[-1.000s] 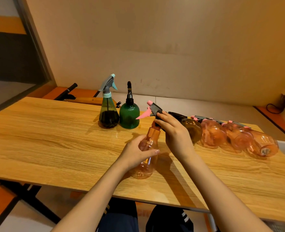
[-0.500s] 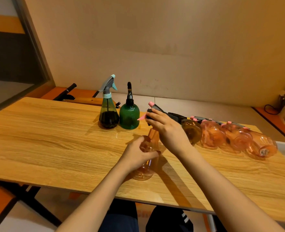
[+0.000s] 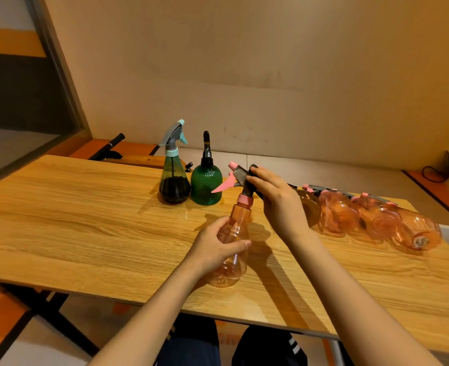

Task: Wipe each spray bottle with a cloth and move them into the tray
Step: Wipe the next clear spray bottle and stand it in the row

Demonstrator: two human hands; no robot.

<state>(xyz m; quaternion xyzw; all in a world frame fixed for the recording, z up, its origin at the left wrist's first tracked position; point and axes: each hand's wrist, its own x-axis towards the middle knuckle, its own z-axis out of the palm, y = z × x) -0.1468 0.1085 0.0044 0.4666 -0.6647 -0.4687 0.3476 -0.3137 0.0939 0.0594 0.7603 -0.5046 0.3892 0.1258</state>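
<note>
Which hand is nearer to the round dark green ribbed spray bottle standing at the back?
Right. The right hand works at the held pink bottle's trigger head, just right of the green ribbed bottle; the left hand grips that bottle's body, lower and nearer the person.

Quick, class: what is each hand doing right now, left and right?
Left hand: grips the body of the orange spray bottle.
Right hand: holds a dark cloth against the bottle's spray head.

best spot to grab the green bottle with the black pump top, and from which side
Grip the green bottle round its wide ribbed belly, not the thin black pump stem. It stands upright. Come from the front or right: the teal-trigger bottle stands close against its left. The wooden table in front of it is bare.
</note>
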